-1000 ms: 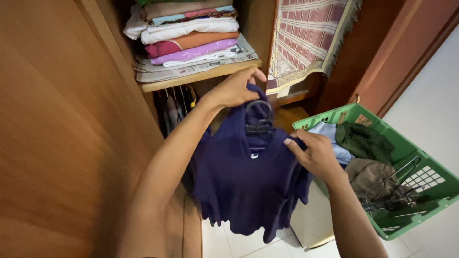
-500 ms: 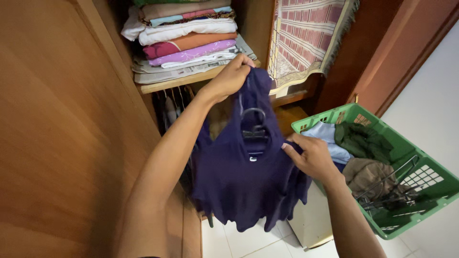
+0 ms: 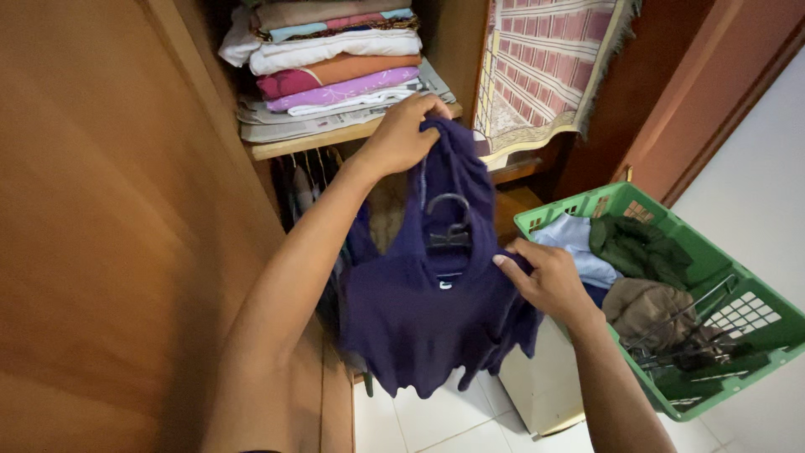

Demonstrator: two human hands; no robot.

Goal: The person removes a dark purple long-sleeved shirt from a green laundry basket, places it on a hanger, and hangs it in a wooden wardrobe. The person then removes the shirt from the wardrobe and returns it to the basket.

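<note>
A dark purple shirt hangs in front of an open wooden wardrobe, with a dark hanger showing through its neck opening. My left hand grips the top of the shirt's collar and holds it up just below the shelf edge. My right hand pinches the shirt's right shoulder near the neck. The hem hangs loose above the tiled floor.
A wardrobe shelf carries a stack of folded cloths on newspaper. Hangers hang in the dark space below. A patterned rug drapes at the right. A green laundry basket with clothes and hangers stands at the right on white tiles.
My left hand has lifted the shirt's collar higher, up to the shelf edge, stretching the neck over the hanger. My right hand stayed at the shoulder.
</note>
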